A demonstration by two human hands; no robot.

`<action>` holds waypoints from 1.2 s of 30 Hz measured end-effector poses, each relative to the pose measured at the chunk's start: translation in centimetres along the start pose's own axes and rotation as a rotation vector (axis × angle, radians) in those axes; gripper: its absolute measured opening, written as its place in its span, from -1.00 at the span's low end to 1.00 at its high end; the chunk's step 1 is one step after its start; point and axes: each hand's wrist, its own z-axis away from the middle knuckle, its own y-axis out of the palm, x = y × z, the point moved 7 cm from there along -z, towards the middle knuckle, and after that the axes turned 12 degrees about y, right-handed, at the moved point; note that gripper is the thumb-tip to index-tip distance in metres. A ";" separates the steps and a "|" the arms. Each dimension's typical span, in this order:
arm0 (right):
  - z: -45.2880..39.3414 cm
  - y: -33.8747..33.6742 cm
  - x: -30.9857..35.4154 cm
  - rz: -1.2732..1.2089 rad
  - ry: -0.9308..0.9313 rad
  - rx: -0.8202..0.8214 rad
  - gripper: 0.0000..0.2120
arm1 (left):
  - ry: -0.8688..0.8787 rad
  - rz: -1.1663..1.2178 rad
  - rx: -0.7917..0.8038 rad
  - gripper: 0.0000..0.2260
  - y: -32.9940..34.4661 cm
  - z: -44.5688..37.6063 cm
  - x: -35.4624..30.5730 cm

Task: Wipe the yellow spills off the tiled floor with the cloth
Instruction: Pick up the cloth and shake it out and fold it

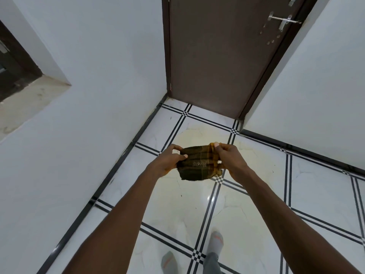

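Bunched, damp plaid cloth (198,164) (yellow-stained) between both hands

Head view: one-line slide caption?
Both hands, left and right, hold a dark bunched cloth above yellow spills on the tiled floor.

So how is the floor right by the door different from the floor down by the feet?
The tile near the door carries a pale yellow spill, while the tile by the socked feet looks white and glossy. The spill lies beyond the cloth held up by the left hand and right hand; the feet stand below it. Both patches share the same white tiles with black double lines.
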 end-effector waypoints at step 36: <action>0.7 -4.6 2.5 0.623 -0.469 -0.348 -0.83 | 0.531 -0.901 -0.054 -0.70 2.7 2.7 -8.3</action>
